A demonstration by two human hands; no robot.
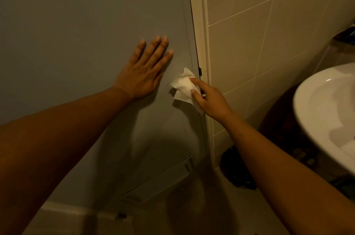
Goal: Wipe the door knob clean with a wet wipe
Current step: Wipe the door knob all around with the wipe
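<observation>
Door [86,13]: flat, smooth, matt grey-blue panel; a slatted vent [159,179] is set low in it. Door frame [201,23]: cream, rounded moulding along the door's right edge. A small dark latch piece [200,71] is seen in the gap between door and frame.

Wall [278,13] at right: large glossy beige tiles divided by pale grout lines. Basin [322,111]: white, glazed, rounded bowl, cut off by the right edge. Dark objects are seen below the basin; they cannot be identified. No writing or brand can be read anywhere.

Left hand [142,75]: laid flat on the door, palm to the panel, fingers straight and slightly spread; nothing is held.

Right hand [209,100]: closed around a wet wipe [181,87], the thumb and forefinger pressed on its near face. The wipe is white, soft, crumpled, with a loose corner standing up at the far side. It is bunched against the door near its right edge, just left of the latch piece and just right of the left hand's fingertips.

Door knob: wholly covered by wipe and hand; its shape and material cannot be told.
</observation>
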